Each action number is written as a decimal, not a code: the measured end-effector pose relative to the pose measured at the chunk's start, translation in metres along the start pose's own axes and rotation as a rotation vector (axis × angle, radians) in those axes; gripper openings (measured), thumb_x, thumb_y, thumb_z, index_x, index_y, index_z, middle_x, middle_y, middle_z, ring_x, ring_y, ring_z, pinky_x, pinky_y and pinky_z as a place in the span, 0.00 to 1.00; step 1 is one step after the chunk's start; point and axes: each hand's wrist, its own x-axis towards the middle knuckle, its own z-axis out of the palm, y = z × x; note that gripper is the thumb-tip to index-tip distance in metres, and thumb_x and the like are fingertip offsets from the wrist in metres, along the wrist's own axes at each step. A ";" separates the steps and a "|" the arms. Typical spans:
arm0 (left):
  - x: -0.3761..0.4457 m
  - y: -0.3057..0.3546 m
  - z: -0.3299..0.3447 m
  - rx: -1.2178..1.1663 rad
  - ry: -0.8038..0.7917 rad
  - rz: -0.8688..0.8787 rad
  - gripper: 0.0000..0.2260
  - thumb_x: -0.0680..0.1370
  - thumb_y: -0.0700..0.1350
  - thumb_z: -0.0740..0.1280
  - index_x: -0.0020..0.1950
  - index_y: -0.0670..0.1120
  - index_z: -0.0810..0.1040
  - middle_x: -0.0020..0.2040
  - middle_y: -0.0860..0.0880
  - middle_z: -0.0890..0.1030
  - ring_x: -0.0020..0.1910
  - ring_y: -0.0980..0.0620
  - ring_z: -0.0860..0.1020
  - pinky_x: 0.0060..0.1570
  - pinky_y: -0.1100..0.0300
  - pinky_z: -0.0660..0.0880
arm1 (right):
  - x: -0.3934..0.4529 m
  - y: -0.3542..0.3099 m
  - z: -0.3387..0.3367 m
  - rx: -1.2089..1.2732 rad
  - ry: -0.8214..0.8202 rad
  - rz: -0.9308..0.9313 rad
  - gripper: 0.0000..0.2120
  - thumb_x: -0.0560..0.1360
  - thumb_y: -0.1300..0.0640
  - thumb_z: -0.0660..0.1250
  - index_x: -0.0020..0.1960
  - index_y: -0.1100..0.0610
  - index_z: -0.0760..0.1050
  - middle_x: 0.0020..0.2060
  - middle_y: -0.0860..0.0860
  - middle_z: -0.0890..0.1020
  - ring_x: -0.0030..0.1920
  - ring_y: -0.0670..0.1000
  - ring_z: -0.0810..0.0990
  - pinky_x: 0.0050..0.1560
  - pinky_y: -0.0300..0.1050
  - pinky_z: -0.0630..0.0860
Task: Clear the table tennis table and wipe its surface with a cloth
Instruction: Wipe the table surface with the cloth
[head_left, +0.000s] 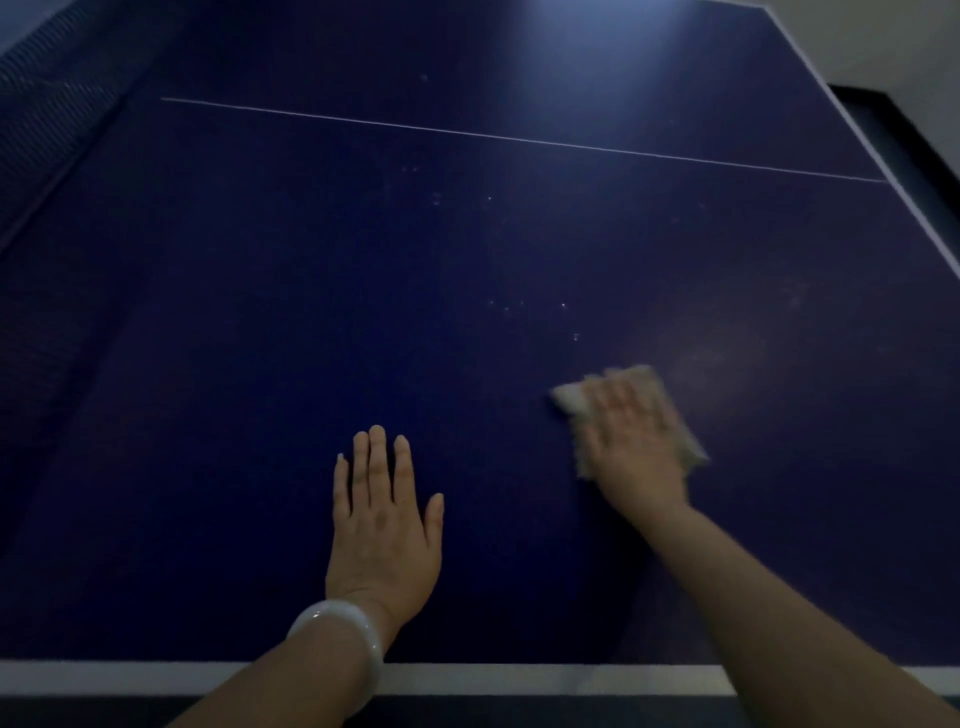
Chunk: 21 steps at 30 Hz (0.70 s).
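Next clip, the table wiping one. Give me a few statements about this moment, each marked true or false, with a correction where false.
1. The right hand presses a cloth flat against the table. True.
2. The left hand grips a paddle. False: it rests flat on the table with straight fingers and holds nothing.
3. A pale bracelet sits on the left wrist. True.
4. The cloth lies beyond the thin white line that crosses the table. False: it is on the near side of that line, close to the person.
5. Small pale specks show on the surface ahead of the cloth. True.
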 end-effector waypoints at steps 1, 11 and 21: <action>0.000 0.000 0.000 0.001 0.001 0.002 0.32 0.80 0.59 0.39 0.78 0.42 0.50 0.79 0.40 0.48 0.78 0.44 0.45 0.76 0.43 0.46 | 0.001 0.019 -0.003 0.082 0.007 0.256 0.27 0.84 0.48 0.44 0.81 0.54 0.45 0.80 0.52 0.46 0.79 0.54 0.41 0.77 0.60 0.44; 0.000 0.001 -0.004 0.013 0.000 0.006 0.32 0.79 0.58 0.42 0.77 0.40 0.56 0.78 0.38 0.53 0.78 0.42 0.51 0.75 0.41 0.53 | 0.034 -0.113 0.008 0.081 0.020 -0.024 0.29 0.82 0.42 0.42 0.80 0.49 0.41 0.79 0.49 0.42 0.79 0.52 0.37 0.76 0.60 0.35; 0.001 -0.002 0.001 0.001 0.019 0.018 0.31 0.80 0.58 0.45 0.77 0.40 0.58 0.78 0.38 0.56 0.78 0.42 0.53 0.74 0.42 0.52 | 0.115 0.000 -0.016 0.041 -0.046 0.233 0.27 0.83 0.44 0.41 0.80 0.51 0.44 0.80 0.49 0.47 0.79 0.50 0.42 0.74 0.68 0.42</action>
